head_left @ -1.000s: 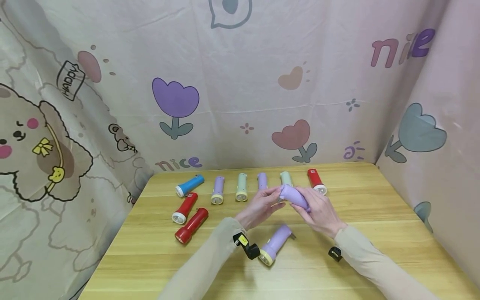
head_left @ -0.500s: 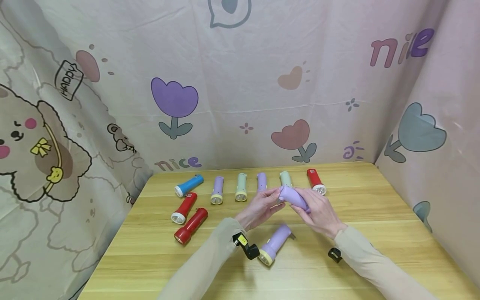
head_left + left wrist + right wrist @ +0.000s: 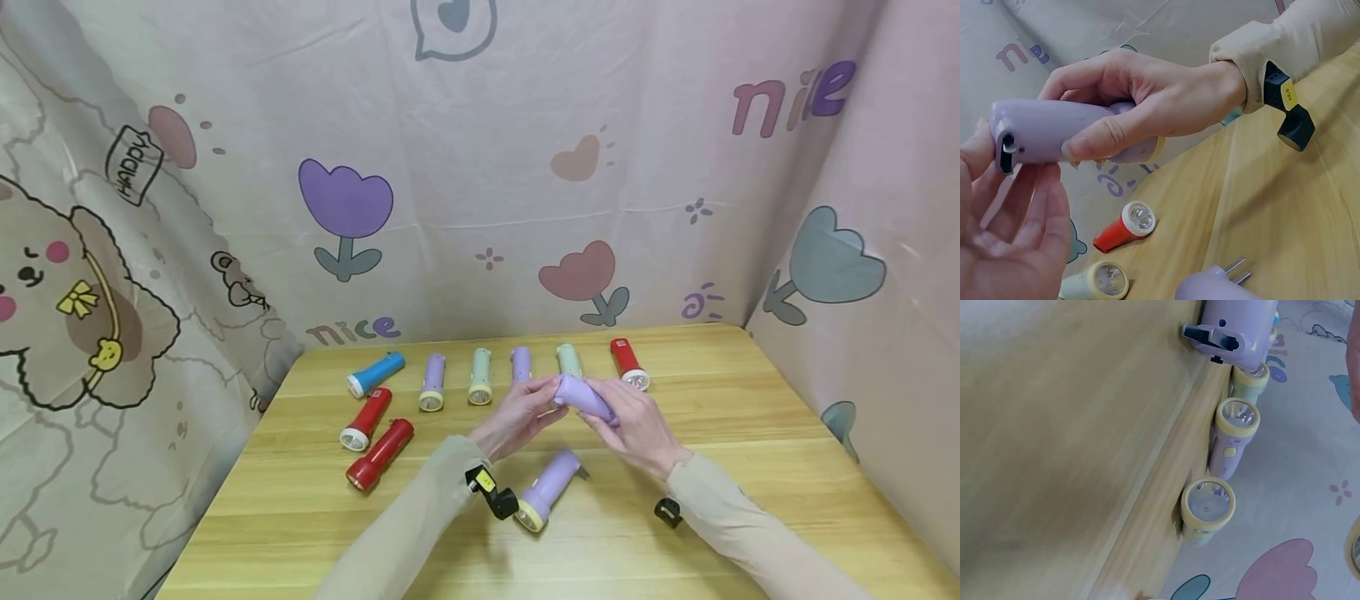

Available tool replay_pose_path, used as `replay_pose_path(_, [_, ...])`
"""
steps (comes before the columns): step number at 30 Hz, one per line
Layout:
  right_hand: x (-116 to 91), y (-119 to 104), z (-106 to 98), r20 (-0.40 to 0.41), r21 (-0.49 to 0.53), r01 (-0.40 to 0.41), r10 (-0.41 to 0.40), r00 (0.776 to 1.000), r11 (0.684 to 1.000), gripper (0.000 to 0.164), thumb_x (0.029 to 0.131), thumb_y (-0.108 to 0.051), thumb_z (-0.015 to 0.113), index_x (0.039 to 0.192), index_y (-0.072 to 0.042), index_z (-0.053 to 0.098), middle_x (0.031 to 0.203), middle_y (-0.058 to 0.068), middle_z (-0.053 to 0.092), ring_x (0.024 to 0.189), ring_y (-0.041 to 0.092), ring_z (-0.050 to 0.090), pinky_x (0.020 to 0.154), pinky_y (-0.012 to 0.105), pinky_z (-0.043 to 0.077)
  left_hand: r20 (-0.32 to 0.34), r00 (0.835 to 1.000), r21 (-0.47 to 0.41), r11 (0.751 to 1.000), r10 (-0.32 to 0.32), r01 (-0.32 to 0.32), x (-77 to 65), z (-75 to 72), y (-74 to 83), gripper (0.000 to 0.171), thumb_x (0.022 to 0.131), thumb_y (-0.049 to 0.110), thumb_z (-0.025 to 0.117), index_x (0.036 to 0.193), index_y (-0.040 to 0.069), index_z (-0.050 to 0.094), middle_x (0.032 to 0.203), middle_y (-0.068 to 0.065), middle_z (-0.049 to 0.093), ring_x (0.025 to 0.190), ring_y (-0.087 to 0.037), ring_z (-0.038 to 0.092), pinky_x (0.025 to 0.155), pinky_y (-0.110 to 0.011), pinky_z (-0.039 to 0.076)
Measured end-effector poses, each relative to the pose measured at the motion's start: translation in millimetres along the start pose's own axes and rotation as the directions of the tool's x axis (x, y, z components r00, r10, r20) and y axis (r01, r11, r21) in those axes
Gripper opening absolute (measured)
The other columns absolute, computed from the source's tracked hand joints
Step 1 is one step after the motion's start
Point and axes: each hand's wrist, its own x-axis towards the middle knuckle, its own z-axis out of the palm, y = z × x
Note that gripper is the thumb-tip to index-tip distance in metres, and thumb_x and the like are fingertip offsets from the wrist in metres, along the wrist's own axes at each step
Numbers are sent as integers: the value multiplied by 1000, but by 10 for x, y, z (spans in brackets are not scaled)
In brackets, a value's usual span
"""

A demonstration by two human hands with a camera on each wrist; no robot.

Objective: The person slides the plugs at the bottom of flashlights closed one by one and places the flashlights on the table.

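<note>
A purple flashlight (image 3: 583, 397) is held above the table between both hands, its tail end toward the left. My right hand (image 3: 637, 422) grips its body, thumb along one side, as the left wrist view shows. At the tail, my left hand (image 3: 521, 417) pinches the end between thumb and fingers. A dark slot (image 3: 1007, 152) with a bit of metal in it opens on that end. Below the hands, a second purple flashlight (image 3: 550, 490) with a pale yellow head lies on the table, two metal plug prongs (image 3: 1237, 270) sticking out of its tail.
Along the wooden table's (image 3: 675, 533) back lie a blue flashlight (image 3: 377, 374), purple ones (image 3: 432, 382) and green ones (image 3: 480, 377), and a red one (image 3: 628, 363). Two more red flashlights, one white-headed (image 3: 366, 419) and one all red (image 3: 380, 455), lie at left. Printed curtains enclose the table.
The head view has shifted very slightly. Both hands keep hold of the purple flashlight in nearly the same place, and the flashlights on the table have not moved.
</note>
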Motion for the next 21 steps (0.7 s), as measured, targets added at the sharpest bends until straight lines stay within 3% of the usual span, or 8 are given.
replay_pose_path(6, [-16,-32,-18,33,8,1,-2,999,1000,51,103,-43,52,123,2,63,107,14,74,93,26,71,78,42,62,-44,999,48,999,7,-4,29,12,-21,44,108,22,47,137,-11,52,108,0,67,97,-6,67,105,-28,54])
replay_pose_path(18, [-46,-24,-14,64,22,-7,6,998,1000,44,94,-30,68,125,0,63,112,13,73,96,26,70,81,43,62,-39,999,108,994,37,-33,19,-7,-37,44,107,23,49,132,-14,54,109,-3,68,96,-6,66,109,-34,52])
replay_pose_path(21, [-58,-22,-12,72,25,-13,12,997,1000,45,93,-30,69,126,1,62,112,14,73,96,26,71,80,43,63,-30,998,155,987,49,-44,21,-18,-34,44,108,23,48,131,-14,55,114,-10,70,97,-7,66,110,-36,52])
